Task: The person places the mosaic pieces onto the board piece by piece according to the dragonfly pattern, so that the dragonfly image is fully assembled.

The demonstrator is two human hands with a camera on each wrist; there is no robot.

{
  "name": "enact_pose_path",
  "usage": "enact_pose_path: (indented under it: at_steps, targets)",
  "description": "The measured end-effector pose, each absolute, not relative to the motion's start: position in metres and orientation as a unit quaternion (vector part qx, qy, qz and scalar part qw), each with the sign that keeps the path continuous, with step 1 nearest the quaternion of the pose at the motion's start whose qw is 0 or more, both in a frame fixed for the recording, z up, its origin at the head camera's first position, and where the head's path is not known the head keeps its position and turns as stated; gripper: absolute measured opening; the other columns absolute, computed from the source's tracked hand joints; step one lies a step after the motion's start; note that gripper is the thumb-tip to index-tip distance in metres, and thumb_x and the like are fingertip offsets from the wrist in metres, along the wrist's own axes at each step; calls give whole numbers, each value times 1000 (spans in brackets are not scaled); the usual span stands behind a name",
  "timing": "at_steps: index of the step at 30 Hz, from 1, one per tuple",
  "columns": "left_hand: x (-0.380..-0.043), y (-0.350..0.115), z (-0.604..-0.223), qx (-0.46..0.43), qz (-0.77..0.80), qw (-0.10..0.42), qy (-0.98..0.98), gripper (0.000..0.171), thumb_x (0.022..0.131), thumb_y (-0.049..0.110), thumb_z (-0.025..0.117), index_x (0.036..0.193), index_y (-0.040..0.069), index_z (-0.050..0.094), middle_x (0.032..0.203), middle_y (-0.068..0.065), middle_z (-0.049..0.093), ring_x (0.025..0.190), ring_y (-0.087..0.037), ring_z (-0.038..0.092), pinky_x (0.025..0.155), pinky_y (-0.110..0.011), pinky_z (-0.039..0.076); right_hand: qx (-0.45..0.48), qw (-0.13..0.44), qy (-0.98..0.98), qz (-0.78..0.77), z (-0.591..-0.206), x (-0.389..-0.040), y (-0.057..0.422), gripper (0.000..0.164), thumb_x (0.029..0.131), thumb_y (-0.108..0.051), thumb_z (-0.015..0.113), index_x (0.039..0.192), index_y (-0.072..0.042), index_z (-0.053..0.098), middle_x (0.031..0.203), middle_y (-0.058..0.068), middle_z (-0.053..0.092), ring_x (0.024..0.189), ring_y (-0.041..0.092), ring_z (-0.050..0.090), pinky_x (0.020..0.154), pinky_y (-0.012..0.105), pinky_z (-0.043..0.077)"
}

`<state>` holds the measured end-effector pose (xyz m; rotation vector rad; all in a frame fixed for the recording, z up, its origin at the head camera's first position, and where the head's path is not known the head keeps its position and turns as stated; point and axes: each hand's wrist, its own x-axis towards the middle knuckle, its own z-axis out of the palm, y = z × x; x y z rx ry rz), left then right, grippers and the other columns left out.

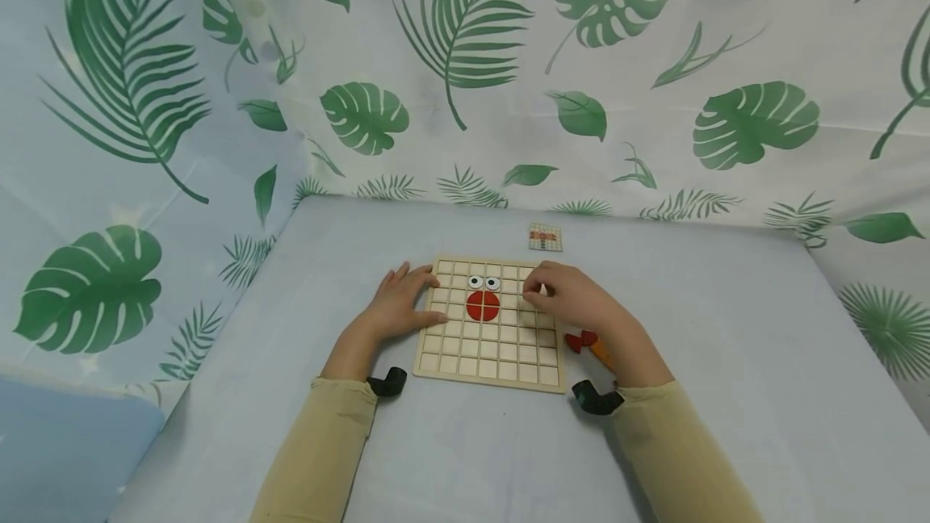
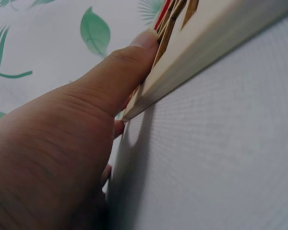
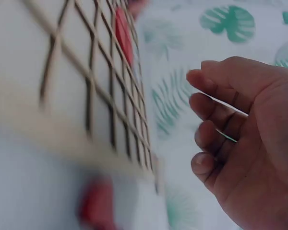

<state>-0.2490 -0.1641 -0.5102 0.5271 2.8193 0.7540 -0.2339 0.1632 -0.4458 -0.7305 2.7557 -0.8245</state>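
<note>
Watching left hand (image 1: 395, 303) spread-fingered on board (image 1: 468, 347); right hand (image 1: 577, 295) curled (pinching? can't tell). I fear low retreat scattering loose pieces (image 1: 589, 338).

We can read no text, label, brand, number or sign on anything in the head view or in either wrist view

Leaf-printed white cloth (image 1: 494, 148) behind a pale tabletop (image 1: 465, 450)
</note>
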Motion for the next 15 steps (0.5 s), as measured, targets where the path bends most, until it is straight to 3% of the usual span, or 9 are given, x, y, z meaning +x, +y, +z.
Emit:
enact_pose_path:
  at_steps: [7,15]
  targets:
    - [-248,-165,-510,173,249,88,949,61,83,57,72,128,22,52,163,-5,29,154,-36,7,126,-52,0,-187,75,942,-268,-441,-222,232,17,98,-28,63,108,-16,68,99,-1,62,88,19,52,71,30,49]
    - [-247,-162,-510,175,243,83,950,59,84,56,72,128,22,52,162,-5,30,154,-36,8,126,-53,0,-120,105,942,-296,-447,-200,297,27,98,-38,60,117,-19,66,108,2,64,96,23,53,74,30,51]
